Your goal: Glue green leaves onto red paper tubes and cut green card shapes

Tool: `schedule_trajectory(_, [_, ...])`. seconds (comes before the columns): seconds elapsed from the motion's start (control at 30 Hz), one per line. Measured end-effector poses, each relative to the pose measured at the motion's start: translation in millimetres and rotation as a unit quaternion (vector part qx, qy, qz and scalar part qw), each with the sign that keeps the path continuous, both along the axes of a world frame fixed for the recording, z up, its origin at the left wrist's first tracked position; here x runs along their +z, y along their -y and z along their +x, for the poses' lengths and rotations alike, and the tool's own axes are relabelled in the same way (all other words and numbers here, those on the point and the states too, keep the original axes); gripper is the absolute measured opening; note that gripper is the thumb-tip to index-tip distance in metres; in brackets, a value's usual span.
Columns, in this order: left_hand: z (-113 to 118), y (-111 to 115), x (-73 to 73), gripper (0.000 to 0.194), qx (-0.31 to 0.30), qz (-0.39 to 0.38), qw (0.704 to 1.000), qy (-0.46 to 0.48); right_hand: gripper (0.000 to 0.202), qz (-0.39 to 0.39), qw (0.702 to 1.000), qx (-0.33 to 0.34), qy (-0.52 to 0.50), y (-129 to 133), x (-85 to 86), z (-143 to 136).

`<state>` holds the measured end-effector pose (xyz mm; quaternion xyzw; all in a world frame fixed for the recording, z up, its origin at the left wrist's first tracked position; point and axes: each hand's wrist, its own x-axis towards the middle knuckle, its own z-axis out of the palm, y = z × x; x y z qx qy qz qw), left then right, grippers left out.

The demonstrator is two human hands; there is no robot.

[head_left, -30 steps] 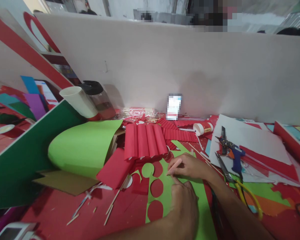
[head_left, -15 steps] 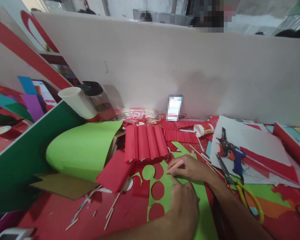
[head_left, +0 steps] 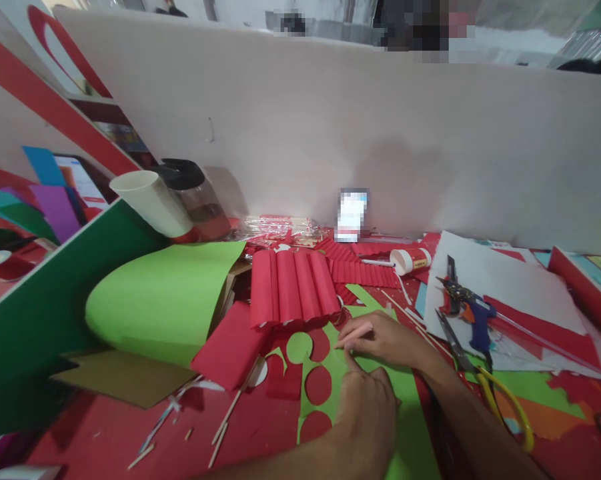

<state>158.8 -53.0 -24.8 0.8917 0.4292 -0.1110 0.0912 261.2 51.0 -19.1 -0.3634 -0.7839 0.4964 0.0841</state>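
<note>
My right hand [head_left: 390,337] is closed around a slim pink pen-like tool [head_left: 360,335], its tip down at the green paper [head_left: 405,393]. Just below, my left hand [head_left: 367,407] presses on the same sheet with bent fingers, the index finger reaching close to the tip. What lies under the left palm is hidden. Round holes down the sheet's left side show red beneath, one of them a red circle [head_left: 319,385]. A cut green disc [head_left: 299,347] lies at the sheet's upper left edge, beside a thin curved green scrap [head_left: 280,360].
Pleated red paper rolls [head_left: 293,287] stand behind the sheet. Yellow-handled scissors [head_left: 480,380] and a blue glue gun [head_left: 480,320] lie at right. At left are a curved green sheet [head_left: 155,300], cardboard [head_left: 130,377] and a white cup [head_left: 150,200]. A phone [head_left: 351,215] leans on the back panel.
The view has shifted slightly, so objects at the left sit a little further left. Both hands keep nearly the same place on the green paper; the grip on the pink tool is unchanged.
</note>
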Motion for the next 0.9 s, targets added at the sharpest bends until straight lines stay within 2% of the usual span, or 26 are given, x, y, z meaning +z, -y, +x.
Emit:
schedule_trajectory(0.2, [-3.1, -2.8, 3.4, 0.018, 0.004, -0.026, 1.0, -0.001, 0.019, 0.002, 1.0, 0.012, 0.0, 0.1, 0.2, -0.6])
schedule_trajectory(0.4, [-5.1, -5.9, 3.5, 0.018, 0.004, -0.044, 0.999, -0.005, 0.02, 0.017, 1.0, -0.012, -0.008, 0.5, 2.8, -1.8])
schedule_trajectory(0.53, [-7.2, -5.9, 3.9, 0.017, 0.009, -0.041, 0.999, 0.0, 0.018, 0.016, 1.0, 0.0, 0.001, 1.3, 5.1, -1.9])
schedule_trajectory(0.67, [-7.9, -6.4, 4.0, 0.016, 0.02, -0.044, 0.999, 0.019, 0.018, 0.02, 1.0, -0.019, 0.008, 2.1, 6.8, -2.0])
schedule_trajectory(0.9, [-7.0, -7.1, 2.6, 0.017, 0.011, -0.01, 1.0, 0.018, 0.017, 0.016, 1.0, -0.006, 0.009, 2.0, 6.4, -1.6])
